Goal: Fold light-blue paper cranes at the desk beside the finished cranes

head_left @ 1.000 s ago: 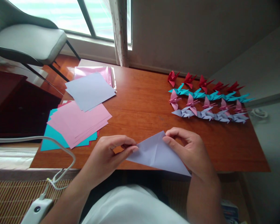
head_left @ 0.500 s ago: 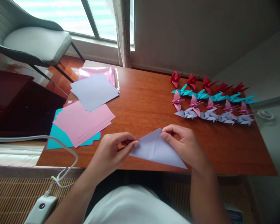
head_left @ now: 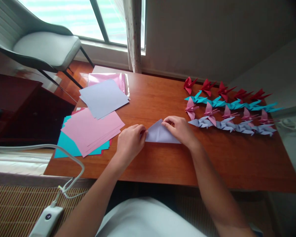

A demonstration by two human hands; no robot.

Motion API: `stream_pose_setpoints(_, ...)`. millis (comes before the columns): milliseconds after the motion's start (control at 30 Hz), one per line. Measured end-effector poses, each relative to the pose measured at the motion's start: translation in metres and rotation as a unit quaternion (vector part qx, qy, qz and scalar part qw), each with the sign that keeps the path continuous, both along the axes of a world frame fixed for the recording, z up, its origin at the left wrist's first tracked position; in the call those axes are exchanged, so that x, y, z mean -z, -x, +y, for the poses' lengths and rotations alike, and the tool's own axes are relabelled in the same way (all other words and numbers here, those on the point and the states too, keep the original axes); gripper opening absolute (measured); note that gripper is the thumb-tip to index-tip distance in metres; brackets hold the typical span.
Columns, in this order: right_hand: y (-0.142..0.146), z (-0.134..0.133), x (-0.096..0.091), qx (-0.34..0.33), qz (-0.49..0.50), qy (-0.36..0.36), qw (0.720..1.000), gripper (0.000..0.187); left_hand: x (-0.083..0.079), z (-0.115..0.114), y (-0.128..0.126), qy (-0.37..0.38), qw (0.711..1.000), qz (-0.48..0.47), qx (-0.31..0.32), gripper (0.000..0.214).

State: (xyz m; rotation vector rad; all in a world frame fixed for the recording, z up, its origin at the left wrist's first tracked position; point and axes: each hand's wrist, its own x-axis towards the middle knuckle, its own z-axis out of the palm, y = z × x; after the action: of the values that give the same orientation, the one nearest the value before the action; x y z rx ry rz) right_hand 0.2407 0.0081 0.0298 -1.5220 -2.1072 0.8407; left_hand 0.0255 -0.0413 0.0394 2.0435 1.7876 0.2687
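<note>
Two hands work on one lavender paper triangle (head_left: 160,135), which lies flat on the bench (head_left: 162,161) near its middle, between the paper stacks and the crane rows. Left hand (head_left: 130,141): fingers curled, pinching the triangle's left corner against the wood. Right hand (head_left: 179,129): thumb and forefinger closed on the top corner, palm covering the right part of the fold. A crease line shows across the visible face.

Left of the hands:
- pink sheets (head_left: 92,128), fanned, lying on teal sheets (head_left: 66,148)
- a single lavender sheet (head_left: 103,97) overlapping the pink stack's far edge
- a glossy pink packet (head_left: 106,78) behind it

Right of the hands, four rows of folded cranes, well apart from the triangle except the nearest lavender one:
- red cranes (head_left: 224,89) at the back
- teal cranes (head_left: 233,104)
- pink cranes (head_left: 227,112)
- lavender cranes (head_left: 234,126) at the front

Off the bench: a grey chair (head_left: 44,49) by the window and a white cable (head_left: 71,161) at the near left.
</note>
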Motion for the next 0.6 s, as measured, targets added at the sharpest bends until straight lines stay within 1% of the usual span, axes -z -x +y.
stream_pose_setpoints(67, 0.002, 0.007, 0.006, -0.005, -0.017, -0.001, 1.000, 0.014, 0.000, 0.006, -0.003, 0.002, 0.999, 0.054, 0.006, 0.021)
stream_pose_setpoints(133, 0.004, 0.013, 0.011, -0.013, -0.036, -0.004, 0.999, 0.014, -0.002, 0.011, -0.006, 0.014, 0.996, 0.084, 0.010, 0.023)
stream_pose_setpoints(333, 0.006, 0.021, 0.020, -0.024, -0.085, -0.017, 0.996, 0.017, -0.005, 0.021, -0.006, 0.054, 0.995, 0.082, 0.008, 0.023)
stream_pose_setpoints(433, 0.004, 0.022, 0.020, -0.025, -0.068, -0.018, 0.997, 0.016, -0.003, 0.025, -0.001, 0.057, 0.998, 0.038, 0.008, 0.022)
stream_pose_setpoints(500, 0.001, 0.021, 0.018, -0.021, -0.027, -0.017, 0.999, 0.016, -0.001, 0.026, 0.004, 0.064, 0.997, -0.028, 0.011, 0.023)
stream_pose_setpoints(600, -0.003, 0.018, 0.014, -0.011, 0.048, 0.001, 0.999, 0.015, 0.003, 0.027, 0.011, 0.077, 0.987, -0.142, 0.023, 0.026)
